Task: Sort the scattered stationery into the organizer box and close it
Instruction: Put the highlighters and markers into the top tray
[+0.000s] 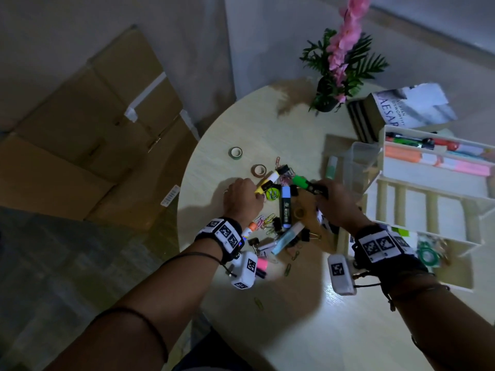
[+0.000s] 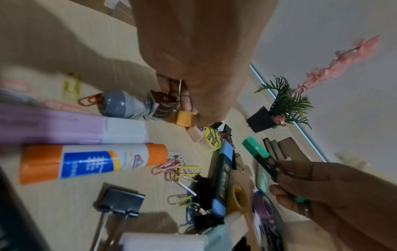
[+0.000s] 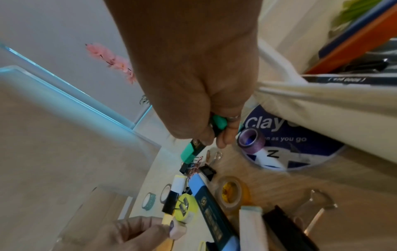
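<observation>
Two hands over the stationery pile, head view, mid-bench. My right hand (image 1: 336,200) has its grip curled round a green highlighter (image 1: 308,184), lifted clear of the bench (image 1: 294,330), green cap pointing to 10 o'clock; right wrist view shows thumb and fingers wrapped on the dark barrel. My left hand (image 1: 242,198) sits at 9 o'clock of the pile, fingers curled down; the left wrist view shows a small dark binder clip (image 2: 164,99) right at the fingertips, but I cannot tell if the grip actually holds it. A yellow highlighter (image 1: 266,182) lies just beside the left knuckles.

Pile contents: blue highlighter (image 1: 285,207) lying roughly 12-to-6 between the hands, orange-capped glue stick (image 2: 92,162) near the left wrist, coloured paper clips (image 1: 266,222), black binder clips (image 1: 277,224), yellowish tape roll (image 3: 233,191). Two more tape rolls at 11 o'clock of the pile: green one (image 1: 235,152), brown one (image 1: 258,170).

Organizer box (image 1: 428,188) stands open at 3 o'clock, white, markers and pens in its far compartments. At 1 o'clock: potted plant with pink flowers (image 1: 340,68) and a stack of books (image 1: 388,111).
</observation>
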